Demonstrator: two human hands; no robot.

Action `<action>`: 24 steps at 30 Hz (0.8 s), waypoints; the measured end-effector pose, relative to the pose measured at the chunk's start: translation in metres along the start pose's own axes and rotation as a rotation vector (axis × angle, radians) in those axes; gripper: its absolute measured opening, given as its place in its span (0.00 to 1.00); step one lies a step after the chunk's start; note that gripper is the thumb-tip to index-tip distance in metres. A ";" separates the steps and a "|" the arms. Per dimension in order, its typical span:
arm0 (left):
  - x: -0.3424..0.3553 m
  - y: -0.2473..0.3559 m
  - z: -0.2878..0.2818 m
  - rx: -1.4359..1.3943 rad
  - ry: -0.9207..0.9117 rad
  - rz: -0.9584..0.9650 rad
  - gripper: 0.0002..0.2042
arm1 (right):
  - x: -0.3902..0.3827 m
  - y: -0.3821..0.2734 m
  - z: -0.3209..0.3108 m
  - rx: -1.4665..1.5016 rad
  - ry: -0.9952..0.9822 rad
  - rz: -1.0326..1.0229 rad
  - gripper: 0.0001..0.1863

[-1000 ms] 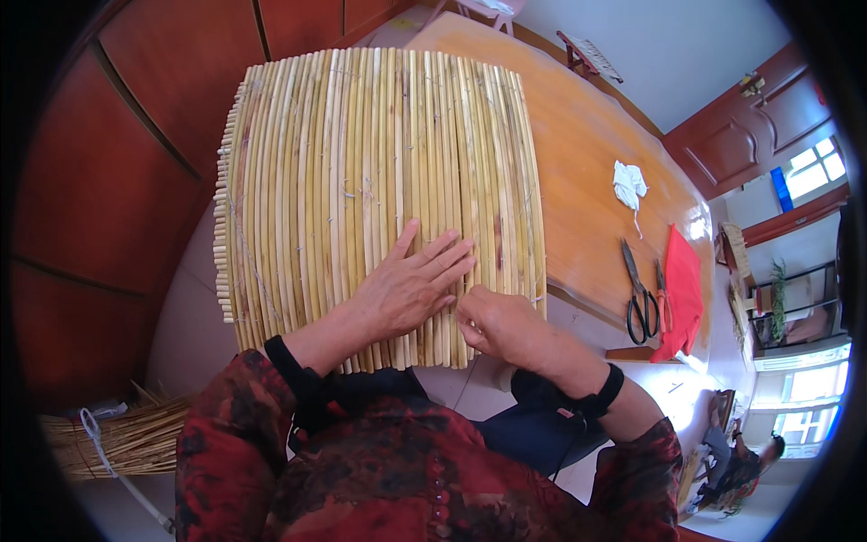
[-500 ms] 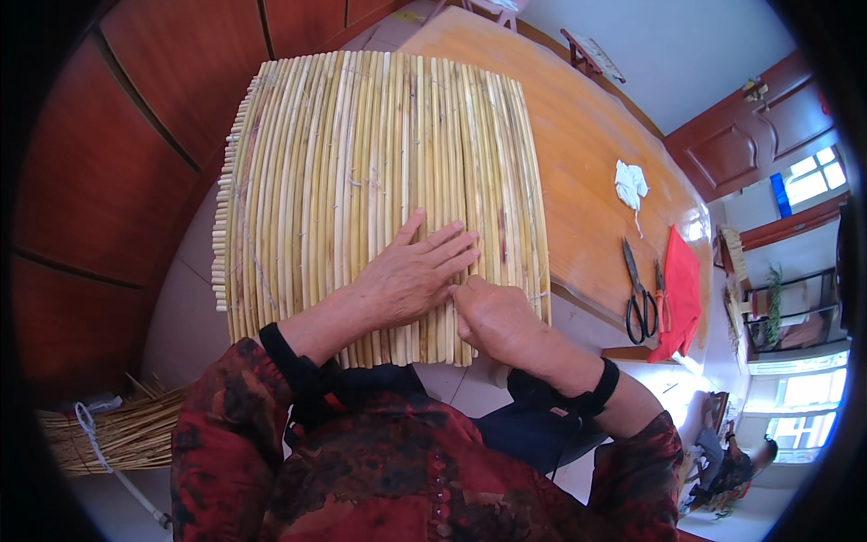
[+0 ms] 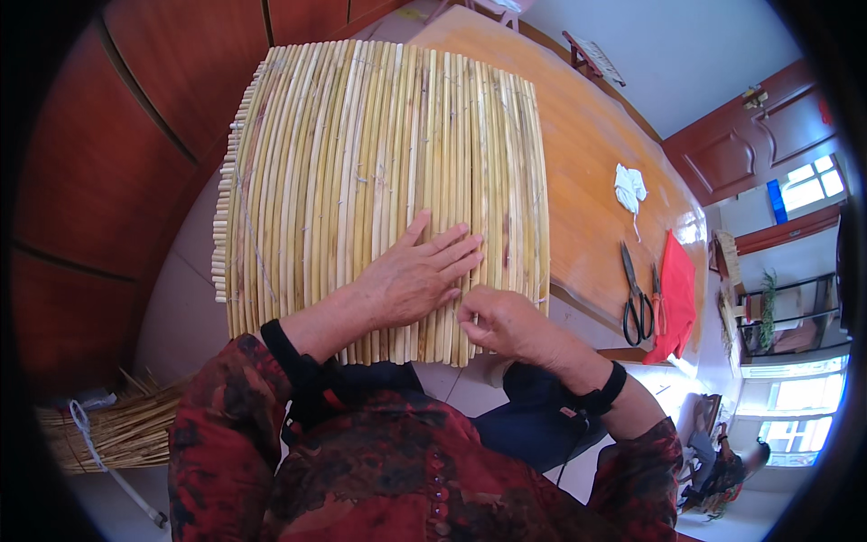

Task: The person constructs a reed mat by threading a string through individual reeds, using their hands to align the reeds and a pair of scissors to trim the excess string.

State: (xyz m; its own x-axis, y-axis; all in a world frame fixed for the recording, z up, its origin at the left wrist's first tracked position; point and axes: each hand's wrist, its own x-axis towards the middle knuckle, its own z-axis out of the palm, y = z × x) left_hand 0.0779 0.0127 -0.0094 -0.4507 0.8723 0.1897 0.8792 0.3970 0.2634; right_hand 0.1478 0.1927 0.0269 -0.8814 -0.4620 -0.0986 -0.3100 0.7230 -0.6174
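A large mat of pale yellow stalks, laid side by side and bound with thin thread, lies in front of me. Its far right part overlaps the table. My left hand rests flat on the stalks, fingers spread toward the right. Just beside it, near the mat's front right, my right hand is closed with thumb and forefinger pinched together over the stalks. Whatever sits in that pinch is too small or hidden to make out, though thread runs across the stalks nearby.
The wooden table holds a white cloth, black-handled scissors, a red-handled tool and a red cloth. A bundle of thin stalks lies at the lower left. Red cabinets line the left. Another person sits far right.
My right hand has shifted slightly down and right, a little away from the left hand's fingers. The left hand stays flat on the mat. The view has tilted slightly.
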 end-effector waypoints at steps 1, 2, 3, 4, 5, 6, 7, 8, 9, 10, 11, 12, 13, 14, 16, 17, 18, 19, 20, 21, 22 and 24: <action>0.001 0.001 -0.001 0.007 -0.009 -0.002 0.25 | 0.000 -0.001 0.004 0.009 0.002 0.005 0.06; 0.001 0.002 0.000 0.011 -0.011 0.006 0.25 | -0.001 -0.002 0.006 0.018 0.004 0.010 0.06; 0.001 0.001 -0.001 0.000 -0.010 0.000 0.25 | 0.000 -0.005 0.006 0.015 0.010 0.004 0.06; 0.001 0.001 -0.001 -0.010 -0.009 -0.006 0.25 | 0.001 -0.010 0.004 0.092 -0.026 0.121 0.07; 0.000 0.001 -0.001 -0.002 -0.007 -0.004 0.25 | 0.000 -0.014 0.002 0.170 -0.062 0.239 0.08; 0.000 0.000 -0.001 0.014 0.016 0.008 0.25 | 0.000 -0.016 0.002 0.166 -0.047 0.236 0.08; 0.001 0.000 -0.001 0.029 0.039 0.021 0.24 | 0.000 -0.018 0.003 0.071 -0.045 0.255 0.08; 0.002 0.001 -0.002 0.039 0.042 0.033 0.24 | -0.002 -0.019 0.002 -0.023 -0.043 0.276 0.09; 0.002 0.002 -0.005 0.028 -0.001 0.016 0.25 | -0.001 -0.019 0.001 -0.024 -0.019 0.269 0.09; 0.003 0.003 -0.008 0.016 -0.045 -0.001 0.26 | 0.000 -0.019 -0.001 -0.027 -0.046 0.303 0.09; 0.004 0.004 -0.011 0.036 -0.044 0.012 0.26 | 0.000 -0.018 -0.002 -0.029 -0.073 0.338 0.10; 0.004 0.005 -0.010 0.028 -0.049 0.000 0.26 | -0.002 -0.013 0.004 -0.089 -0.060 0.247 0.10; 0.005 0.006 -0.009 0.020 -0.053 -0.011 0.27 | -0.001 -0.008 0.003 -0.088 -0.038 0.248 0.10; 0.006 0.005 -0.008 0.039 -0.049 -0.005 0.26 | 0.001 -0.003 -0.001 0.034 -0.105 0.180 0.09; 0.002 0.003 -0.010 0.027 -0.060 0.002 0.26 | 0.001 0.009 -0.009 0.348 -0.309 0.119 0.10; 0.001 0.002 -0.011 0.005 -0.067 0.006 0.26 | -0.004 0.012 -0.015 0.349 -0.303 0.112 0.10; 0.002 0.002 -0.009 0.008 -0.065 0.011 0.26 | -0.013 0.012 -0.023 0.465 -0.337 0.163 0.10; 0.002 0.001 -0.009 -0.002 -0.074 0.016 0.26 | -0.020 0.012 -0.027 0.585 -0.373 0.204 0.10; 0.002 0.001 -0.010 -0.012 -0.083 0.020 0.26 | -0.028 0.016 -0.025 0.726 -0.323 0.216 0.11; 0.003 0.003 -0.010 -0.002 -0.087 0.022 0.26 | -0.030 0.014 -0.020 0.729 -0.317 0.207 0.11; 0.004 0.005 -0.010 0.025 -0.094 0.029 0.26 | -0.030 0.011 -0.017 0.547 -0.284 0.078 0.11; 0.003 0.006 -0.013 0.098 -0.090 0.044 0.25 | -0.022 -0.005 -0.015 0.264 -0.286 0.022 0.12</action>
State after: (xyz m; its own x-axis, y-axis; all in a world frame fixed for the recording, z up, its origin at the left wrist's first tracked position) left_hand 0.0804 0.0138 0.0049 -0.3999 0.9096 0.1125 0.9106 0.3803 0.1619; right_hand 0.1631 0.2069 0.0444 -0.7401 -0.5995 -0.3045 -0.1570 0.5944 -0.7887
